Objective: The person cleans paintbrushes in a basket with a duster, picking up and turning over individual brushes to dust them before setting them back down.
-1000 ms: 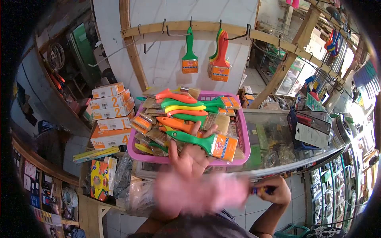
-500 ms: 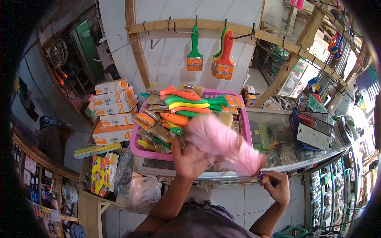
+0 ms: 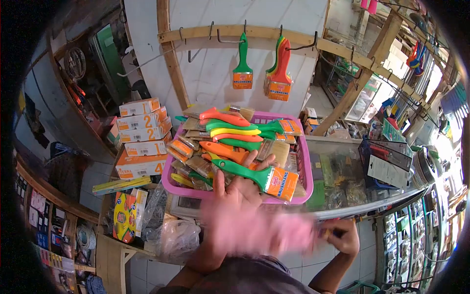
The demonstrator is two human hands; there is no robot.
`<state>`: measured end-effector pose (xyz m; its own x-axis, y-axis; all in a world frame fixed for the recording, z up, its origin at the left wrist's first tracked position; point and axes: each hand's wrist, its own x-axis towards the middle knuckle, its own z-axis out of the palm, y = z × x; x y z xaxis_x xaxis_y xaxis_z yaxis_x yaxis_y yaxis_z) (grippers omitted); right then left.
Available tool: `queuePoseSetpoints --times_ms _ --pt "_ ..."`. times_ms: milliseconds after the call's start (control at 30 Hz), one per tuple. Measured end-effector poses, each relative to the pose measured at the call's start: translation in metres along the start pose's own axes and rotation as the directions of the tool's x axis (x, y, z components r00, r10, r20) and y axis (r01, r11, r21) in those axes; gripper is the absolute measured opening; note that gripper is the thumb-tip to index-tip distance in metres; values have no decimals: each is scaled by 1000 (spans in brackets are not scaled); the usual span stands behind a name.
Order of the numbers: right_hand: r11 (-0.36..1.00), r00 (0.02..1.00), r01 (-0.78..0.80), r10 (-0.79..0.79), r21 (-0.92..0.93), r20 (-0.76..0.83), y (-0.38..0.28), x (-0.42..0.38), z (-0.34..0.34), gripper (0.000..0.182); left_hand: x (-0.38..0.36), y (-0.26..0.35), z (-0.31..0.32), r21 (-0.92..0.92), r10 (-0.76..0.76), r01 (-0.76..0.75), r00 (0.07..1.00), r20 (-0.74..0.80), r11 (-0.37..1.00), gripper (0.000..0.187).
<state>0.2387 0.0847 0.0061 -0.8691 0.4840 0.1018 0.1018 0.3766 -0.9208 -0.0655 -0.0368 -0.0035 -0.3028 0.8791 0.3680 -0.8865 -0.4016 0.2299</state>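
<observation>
A green-handled paintbrush [image 3: 243, 171] with an orange-labelled wrapper lies across the fingers of my left hand [image 3: 239, 193], which is palm up at the front of a pink plastic basket [image 3: 188, 192]. Fingertips show beyond the brush's handle, and the thumb is on the near side. My right hand [image 3: 342, 236] grips the handle end of a fluffy pink duster [image 3: 267, 231]. The duster is smeared by motion and passes over my left wrist and forearm, below the brush. Many paintbrushes [image 3: 230, 134] with coloured handles are heaped in the basket.
The basket rests on a glass display counter [image 3: 338, 208]. Above hangs a wooden rail [image 3: 196, 34] with hooks and more paintbrushes [image 3: 279, 68]. Stacked boxes [image 3: 142, 147] stand left, with a plastic bag [image 3: 178, 235] nearer me. A dark blue basket [image 3: 377, 179] sits right.
The duster has swung down toward me, off the paintbrush and onto my left wrist area, uncovering the green paintbrush. My left hand stays nearly in place; my right hand has moved slightly.
</observation>
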Motion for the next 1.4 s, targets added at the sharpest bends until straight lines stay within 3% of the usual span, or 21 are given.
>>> queuePoseSetpoints --times_ms 100,200,267,300,333,400,467,500,600,633,700,833,867,900,967,1000,1033,1133,1167,1300,1400 --pt "990 970 -141 144 29 -197 1 3 4 29 0 2 -5 83 0 -1 1000 14 997 92" --pt "983 964 183 -183 15 196 -11 12 -7 28 2 -1 3 48 8 -8 1000 5 999 91" --pt "998 996 50 -46 47 -79 -7 8 -3 26 0 0 1 27 -8 7 1000 23 1000 91" --pt "997 963 -40 57 68 -263 -3 11 4 26 14 7 -13 543 -25 20 1000 1 840 88" --pt "987 887 -123 157 104 -434 -2 14 9 26 -7 -1 -13 32 10 -6 990 -144 999 88" --pt "994 945 -103 109 36 -309 -6 13 6 26 -9 -2 -25 -261 0 0 1000 2 965 93" --pt "996 1000 27 -27 -88 4 -8 9 -5 26 0 -2 15 39 -4 5 1000 -18 999 93" --pt "997 993 69 -67 -19 100 -19 14 -5 24 3 1 12 11 -5 6 999 -37 1000 94" --pt "988 981 -90 67 -124 -183 -15 10 -3 25 -1 2 18 8 -26 26 999 -30 1000 91" --pt "991 911 -102 57 -90 -407 -6 18 7 24 -4 0 5 -49 -3 2 1000 -15 999 87" --pt "987 919 -106 50 -122 -391 -11 21 10 25 -4 -1 -6 -164 42 -39 999 17 986 79" --pt "982 991 106 -118 -158 -66 -23 20 -4 25 3 -1 3 115 4 -7 1000 25 993 81" --pt "980 990 144 -144 -136 14 -23 18 -5 26 5 -1 -18 345 33 -55 997 69 937 82" --pt "998 993 -15 9 -54 -116 -23 14 -4 25 6 -1 -42 552 50 -107 992 117 827 82" --pt "994 929 -84 53 -68 -367 -16 21 4 25 -10 -4 -21 -216 67 -68 998 -11 974 81" --pt "991 872 -118 70 -69 -485 -14 24 7 25 -4 -1 -5 27 22 -21 999 -30 999 79" --pt "977 927 -159 99 -140 -362 -18 21 3 24 -2 -2 5 38 17 -16 999 -33 999 81" --pt "988 982 150 -144 -44 118 -23 22 -5 23 1 0 5 48 2 -2 1000 -10 999 85" --pt "993 986 119 -115 -24 118 -23 22 -5 22 1 0 3 72 6 -5 1000 -18 997 85" --pt "988 842 -90 8 -126 -540 -17 34 14 24 -3 -4 -1 -158 42 -53 997 -72 986 86" --pt "984 985 56 -81 -167 -150 -17 25 3 27 -1 -3 3 -27 25 -26 998 -63 999 86"
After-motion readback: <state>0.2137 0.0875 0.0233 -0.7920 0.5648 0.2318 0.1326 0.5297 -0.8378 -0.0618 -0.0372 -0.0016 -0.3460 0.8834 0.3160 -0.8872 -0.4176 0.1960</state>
